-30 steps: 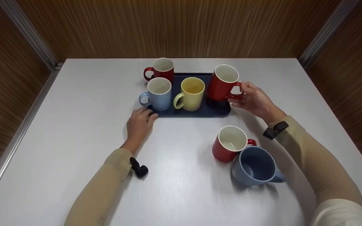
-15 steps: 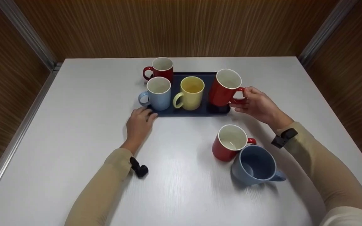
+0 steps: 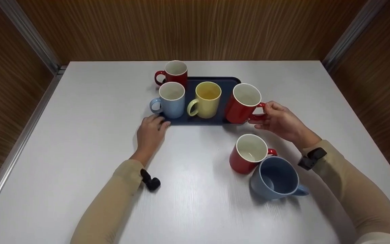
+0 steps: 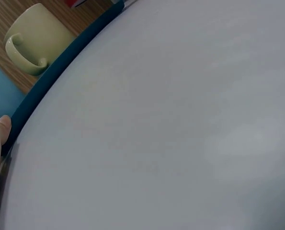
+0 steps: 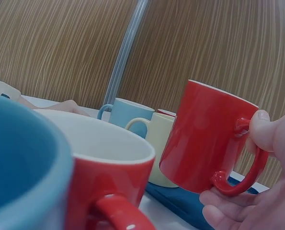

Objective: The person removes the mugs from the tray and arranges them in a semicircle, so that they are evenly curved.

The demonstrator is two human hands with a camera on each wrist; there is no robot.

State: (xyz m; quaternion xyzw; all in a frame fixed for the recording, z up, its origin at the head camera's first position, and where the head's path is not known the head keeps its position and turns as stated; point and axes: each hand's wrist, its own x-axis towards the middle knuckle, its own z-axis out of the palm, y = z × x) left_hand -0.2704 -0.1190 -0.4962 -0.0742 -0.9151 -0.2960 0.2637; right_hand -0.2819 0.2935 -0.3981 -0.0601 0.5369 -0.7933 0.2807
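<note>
Booth (image 3: 377, 44) perhaps, wood-grain walls (image 3: 195, 30), white table (image 3: 191, 206)

No readable text, label, brand, number or sign in any view.

Two mugs (image 3: 244, 164) before the tray (image 3: 227, 88)

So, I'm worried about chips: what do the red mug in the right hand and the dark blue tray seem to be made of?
The red mug in the right hand: probably glazed ceramic, glossy; its side and handle catch highlights, and its pale inside looks smooth.
The dark blue tray: perhaps plastic, though coated metal is possible; its surface looks smooth, with little shine.
</note>
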